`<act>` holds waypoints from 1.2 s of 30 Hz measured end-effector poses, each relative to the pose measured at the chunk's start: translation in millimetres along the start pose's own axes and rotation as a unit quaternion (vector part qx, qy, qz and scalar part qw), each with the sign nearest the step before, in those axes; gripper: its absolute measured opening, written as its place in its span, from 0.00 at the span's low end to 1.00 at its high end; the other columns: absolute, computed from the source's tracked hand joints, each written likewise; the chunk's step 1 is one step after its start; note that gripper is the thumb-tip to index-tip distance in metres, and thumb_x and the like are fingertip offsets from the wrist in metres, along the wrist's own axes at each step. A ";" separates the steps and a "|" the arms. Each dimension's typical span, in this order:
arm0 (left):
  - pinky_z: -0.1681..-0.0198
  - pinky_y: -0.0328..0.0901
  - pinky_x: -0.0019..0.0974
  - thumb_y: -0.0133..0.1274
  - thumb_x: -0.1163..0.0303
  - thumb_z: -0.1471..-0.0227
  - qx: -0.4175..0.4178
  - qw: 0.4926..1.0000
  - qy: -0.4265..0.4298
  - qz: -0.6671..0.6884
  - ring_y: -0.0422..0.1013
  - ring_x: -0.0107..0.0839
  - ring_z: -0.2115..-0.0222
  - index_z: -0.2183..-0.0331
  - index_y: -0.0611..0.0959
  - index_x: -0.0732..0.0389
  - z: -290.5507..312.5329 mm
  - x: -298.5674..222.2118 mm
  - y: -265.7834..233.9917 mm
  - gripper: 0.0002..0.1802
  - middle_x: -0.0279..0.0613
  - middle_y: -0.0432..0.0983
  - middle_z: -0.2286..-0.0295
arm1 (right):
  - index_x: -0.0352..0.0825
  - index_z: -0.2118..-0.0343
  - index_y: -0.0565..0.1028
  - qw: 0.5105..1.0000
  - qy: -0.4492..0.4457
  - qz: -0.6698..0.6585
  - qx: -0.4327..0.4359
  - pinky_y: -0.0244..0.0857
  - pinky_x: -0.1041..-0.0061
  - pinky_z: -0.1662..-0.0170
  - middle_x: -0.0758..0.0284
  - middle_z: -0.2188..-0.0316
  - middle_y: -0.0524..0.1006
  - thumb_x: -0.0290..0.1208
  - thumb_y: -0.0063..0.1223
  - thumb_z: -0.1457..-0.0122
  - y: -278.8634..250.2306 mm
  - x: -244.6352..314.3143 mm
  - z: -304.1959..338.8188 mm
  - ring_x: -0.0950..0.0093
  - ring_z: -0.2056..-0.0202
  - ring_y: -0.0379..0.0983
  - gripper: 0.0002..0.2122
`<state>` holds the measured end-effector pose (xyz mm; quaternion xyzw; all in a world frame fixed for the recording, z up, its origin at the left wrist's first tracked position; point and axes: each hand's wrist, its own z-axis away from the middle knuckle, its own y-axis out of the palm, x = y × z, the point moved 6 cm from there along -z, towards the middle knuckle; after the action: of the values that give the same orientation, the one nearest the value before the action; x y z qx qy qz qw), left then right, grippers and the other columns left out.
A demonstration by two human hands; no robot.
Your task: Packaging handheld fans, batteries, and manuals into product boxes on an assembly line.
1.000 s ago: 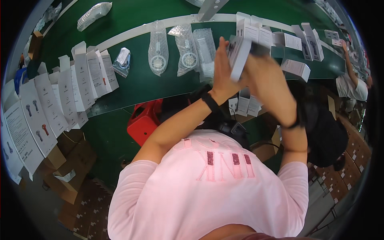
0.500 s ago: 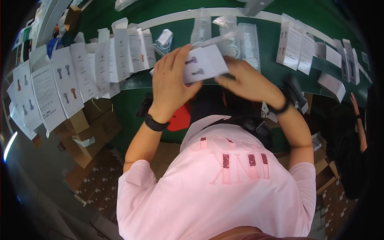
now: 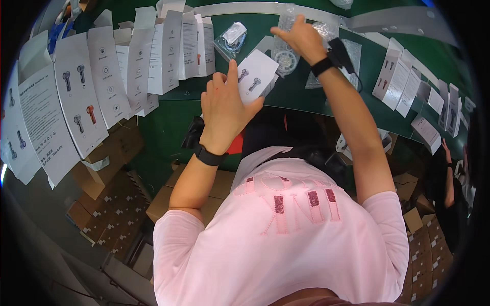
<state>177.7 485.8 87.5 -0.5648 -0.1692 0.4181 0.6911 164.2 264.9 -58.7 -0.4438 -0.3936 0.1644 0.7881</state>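
My left hand (image 3: 223,112) is wrapped round a small white box (image 3: 259,76) with printed pictures of handheld fans, tilted above the near edge of the green table. My right hand (image 3: 302,42) reaches over a handheld fan in bubble wrap (image 3: 287,62) at the far side; its thumb and forefinger are apart. Whether the fingertips touch the wrap is hard to make out. Right of that hand lie more bubble-wrapped pieces (image 3: 351,53), partly hidden behind my forearm. A clear bag with a cable (image 3: 232,41) rests beyond the white box.
Open-flapped white boxes (image 3: 81,97) stand in a curved row at the left. More white boxes (image 3: 390,76) stand at the right, where another person's arm (image 3: 449,178) shows. A grey metal arm (image 3: 398,20) crosses the upper right. Brown cartons (image 3: 115,214) are stacked below.
My right hand has left the white box and moved away to the bubble-wrapped fan. My left hand still holds the box, now tilted differently. The whole view has shifted slightly.
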 end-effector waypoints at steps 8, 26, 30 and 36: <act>0.56 0.65 0.45 0.64 0.51 0.62 0.071 0.971 -0.075 0.216 0.68 0.51 0.58 0.43 0.65 0.68 -2.7 38.2 46.6 0.49 0.56 0.68 0.61 | 0.31 0.45 0.59 0.984 -0.109 -0.114 -0.084 0.68 0.61 0.55 0.45 0.59 0.74 0.30 0.60 0.52 -78.9 7.5 32.5 0.47 0.58 0.72 0.31; 0.62 0.68 0.28 0.59 0.55 0.49 0.156 0.823 -0.057 0.543 0.73 0.24 0.67 0.50 0.71 0.69 -34.8 19.8 149.9 0.33 0.42 0.77 0.65 | 0.33 0.50 0.65 0.984 -0.008 -0.167 0.057 0.69 0.66 0.62 0.52 0.65 0.77 0.31 0.61 0.50 -84.8 -39.0 72.4 0.59 0.65 0.76 0.25; 0.59 0.68 0.35 0.62 0.52 0.53 0.251 0.851 -0.084 0.454 0.72 0.38 0.61 0.47 0.66 0.71 -42.1 10.4 138.5 0.41 0.52 0.73 0.60 | 0.26 0.63 0.66 0.994 -0.102 -0.039 -0.030 0.69 0.53 0.64 0.43 0.73 0.75 0.27 0.57 0.51 -31.3 -23.0 34.5 0.47 0.68 0.74 0.16; 0.44 0.53 0.54 0.62 0.57 0.56 -0.097 0.969 0.110 0.199 0.56 0.57 0.46 0.45 0.67 0.64 -102.7 -10.4 55.5 0.40 0.62 0.61 0.49 | 0.31 0.63 0.67 0.990 -0.022 0.138 -0.028 0.71 0.56 0.67 0.49 0.71 0.75 0.29 0.58 0.54 9.1 -47.1 12.9 0.51 0.70 0.76 0.16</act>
<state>222.6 412.9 7.5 -0.6940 -0.0158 0.4642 0.5502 125.2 248.7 -84.8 -0.5122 -0.3500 0.2701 0.7363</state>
